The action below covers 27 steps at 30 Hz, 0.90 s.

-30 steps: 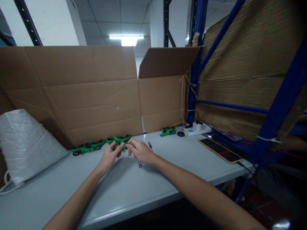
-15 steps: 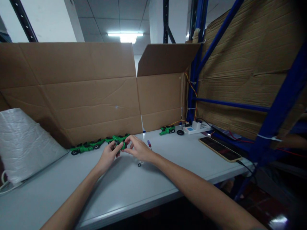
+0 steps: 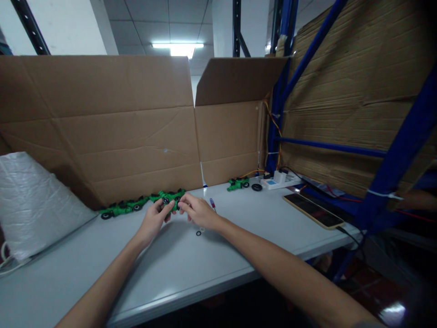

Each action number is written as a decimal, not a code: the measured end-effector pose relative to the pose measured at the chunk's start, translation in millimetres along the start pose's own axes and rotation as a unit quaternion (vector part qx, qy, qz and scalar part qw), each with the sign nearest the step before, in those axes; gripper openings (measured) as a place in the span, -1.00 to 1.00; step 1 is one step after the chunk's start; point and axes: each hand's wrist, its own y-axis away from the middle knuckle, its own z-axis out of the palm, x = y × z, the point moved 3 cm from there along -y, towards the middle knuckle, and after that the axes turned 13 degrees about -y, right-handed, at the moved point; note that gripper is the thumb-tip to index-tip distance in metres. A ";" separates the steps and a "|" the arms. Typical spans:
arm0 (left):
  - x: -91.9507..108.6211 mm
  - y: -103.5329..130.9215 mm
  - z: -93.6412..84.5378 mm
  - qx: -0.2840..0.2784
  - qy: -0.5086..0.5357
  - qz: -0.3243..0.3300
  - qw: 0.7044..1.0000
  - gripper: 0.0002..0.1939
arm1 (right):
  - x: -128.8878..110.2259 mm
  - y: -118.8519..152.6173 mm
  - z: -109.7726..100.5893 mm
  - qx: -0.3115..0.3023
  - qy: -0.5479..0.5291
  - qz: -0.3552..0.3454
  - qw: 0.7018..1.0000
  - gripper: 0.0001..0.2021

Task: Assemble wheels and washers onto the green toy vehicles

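Observation:
A small green toy car (image 3: 173, 207) with black wheels is held just above the white table, near its back edge. My left hand (image 3: 154, 221) is closed around the car's left side, thumb on top. The fingers of my right hand (image 3: 198, 212) are pinched at the car's right end, by a wheel; they partly hide that end. Below my right hand a small black ring (image 3: 198, 233) and a pale, clear ring (image 3: 202, 229) lie on the table. Behind this hand is a screwdriver (image 3: 212, 204) with a red and blue handle.
Several green toy cars (image 3: 120, 209) stand in a row along the cardboard wall (image 3: 136, 141). Further right are another green toy car (image 3: 237, 184), a black tyre (image 3: 256, 187), a power strip (image 3: 271, 184) and a phone (image 3: 312, 211). A silvery padded bag (image 3: 37, 205) sits at left.
The toy car has turned slightly in my hands, and its right wheel shows differently. My right fingers have shifted a little at that end. The view has tilted slightly.

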 end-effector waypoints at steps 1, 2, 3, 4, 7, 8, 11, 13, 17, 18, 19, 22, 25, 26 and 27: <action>-0.6 -0.1 0.2 0.000 -0.002 -0.001 1.000 -0.55 | -0.2 -0.1 -0.6 0.007 0.002 -0.008 1.000 -0.81; -1.0 -0.2 0.3 0.001 -0.005 -0.001 1.000 -0.55 | -0.6 -0.1 -1.2 0.016 0.005 -0.020 1.000 -0.74; -1.1 -0.4 0.3 0.004 -0.006 -0.002 1.000 -0.55 | -0.9 0.0 -1.6 0.022 0.005 -0.029 0.999 -0.68; -1.0 -0.5 0.3 0.004 -0.005 -0.001 1.000 -0.55 | -0.7 0.0 -1.6 0.021 0.004 -0.031 0.999 -0.68; -0.5 -0.7 0.2 0.004 -0.001 0.002 1.000 -0.55 | 1.1 0.2 -0.2 -0.004 -0.008 -0.008 1.000 -0.81; -0.6 -0.7 0.4 0.004 -0.001 0.003 1.000 -0.55 | 1.0 0.3 0.0 -0.008 -0.009 -0.009 1.000 -0.81; -1.7 -0.5 1.9 0.002 -0.003 0.009 1.000 -0.56 | -1.6 0.6 -0.6 0.003 0.003 -0.041 0.999 -0.66; -2.2 0.0 4.1 -0.007 0.002 0.015 1.000 -0.57 | -1.6 0.7 0.0 0.001 0.003 -0.036 0.999 -0.66; -1.7 0.9 6.7 -0.022 0.009 0.012 1.000 -0.56 | 2.5 0.6 1.6 -0.010 0.005 0.008 1.000 -0.74; -1.2 1.0 6.3 -0.019 0.007 0.009 1.000 -0.56 | 2.7 0.3 1.2 -0.002 0.009 0.003 1.000 -0.75; -0.6 1.0 5.6 -0.014 0.002 0.007 1.000 -0.56 | 2.6 0.0 0.5 0.008 0.013 -0.008 1.000 -0.74; 1.2 0.8 3.2 0.000 -0.006 0.001 1.000 -0.55 | 1.2 -0.7 -0.9 0.025 0.011 -0.031 0.999 -0.54; 2.2 0.5 2.6 0.000 0.011 0.001 1.000 -0.54 | 1.0 -0.1 0.2 0.009 -0.003 -0.011 1.000 -0.72; 2.2 0.3 2.5 0.000 0.017 0.001 1.000 -0.54 | 1.0 0.4 0.7 0.005 -0.003 -0.007 1.000 -0.75; 2.0 0.2 2.4 0.001 0.021 0.001 1.000 -0.54 | 0.8 0.9 0.8 0.008 0.001 -0.009 1.000 -0.75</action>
